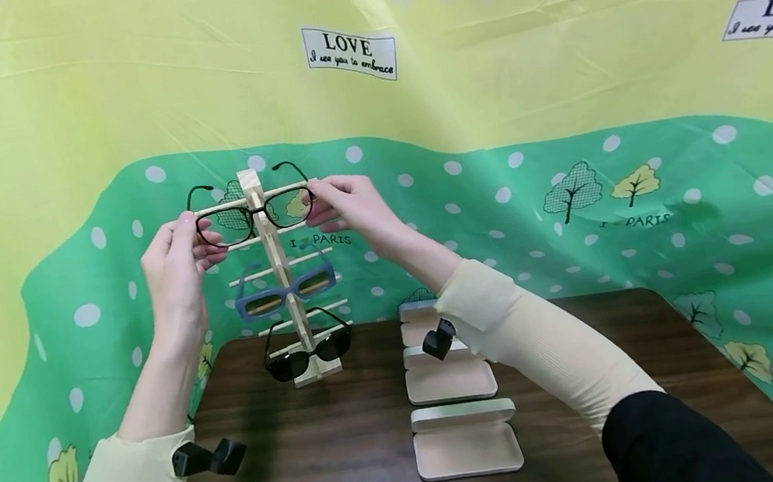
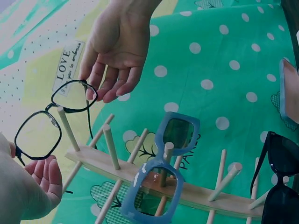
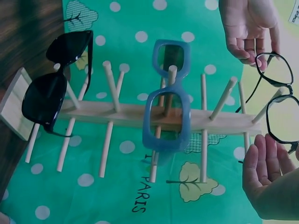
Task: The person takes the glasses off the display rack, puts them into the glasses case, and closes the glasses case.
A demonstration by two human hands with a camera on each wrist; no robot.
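Black-rimmed clear glasses (image 1: 258, 210) are at the top pegs of a wooden display stand (image 1: 276, 253), their temples pointing back. At the left end of the frame, my left hand (image 1: 175, 273) pinches the rim near the hinge. The right hand (image 1: 357, 204) pinches the opposite end. Below them, blue-framed glasses (image 2: 164, 154) with brownish lenses rest on middle pegs. Black sunglasses (image 3: 56, 79) sit on the lowest pegs, just over the stand's base (image 1: 317, 372). Whether a peg bears the weight of the held glasses, I cannot tell.
Three glasses cases lie with lids raised in a column on the brown table (image 1: 339, 453): a near case (image 1: 468, 452), a middle case (image 1: 451, 382) and a far case (image 1: 417, 334), partly behind the right sleeve (image 1: 510, 322). A green and yellow printed cloth (image 1: 497, 204) hangs behind.
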